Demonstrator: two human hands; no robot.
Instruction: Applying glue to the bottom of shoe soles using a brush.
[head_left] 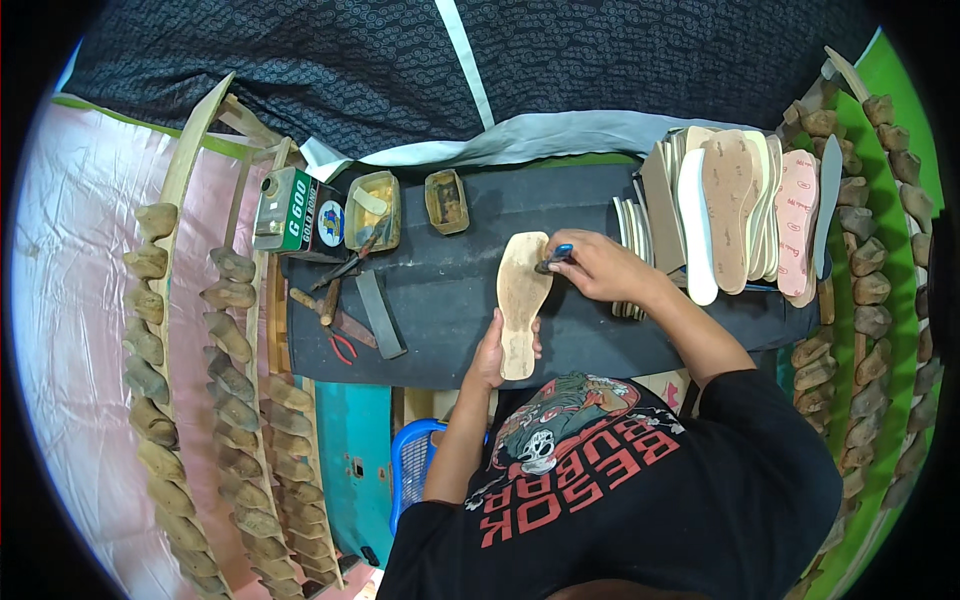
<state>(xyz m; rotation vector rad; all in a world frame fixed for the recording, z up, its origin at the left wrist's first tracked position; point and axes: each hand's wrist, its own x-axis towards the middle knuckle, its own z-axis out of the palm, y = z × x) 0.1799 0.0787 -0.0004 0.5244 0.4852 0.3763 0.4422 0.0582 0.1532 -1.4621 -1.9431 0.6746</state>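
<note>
My left hand (489, 352) grips a tan, sole-shaped insole (521, 290) near its narrow end, fingers and thumb at its two edges. The insole is held up over the dark worktable (440, 300) with its broad end pointing away from me. In my right hand (606, 268) is a small blue-handled brush (559, 254). Its dark tip lies against the right side of the insole's broad part. The insole's surface looks patchy, darker in the middle. My left fingers are partly hidden under the insole.
At the right stand stacked insoles (728, 205). Two yellowish trays (385, 240) (446, 202) and a green can (287, 215) are at the back left. Near them lie red-handled pincers (340, 347), a hammer (328, 303) and a grey flat block (381, 315). Shoe lasts (147, 342) line racks on both sides.
</note>
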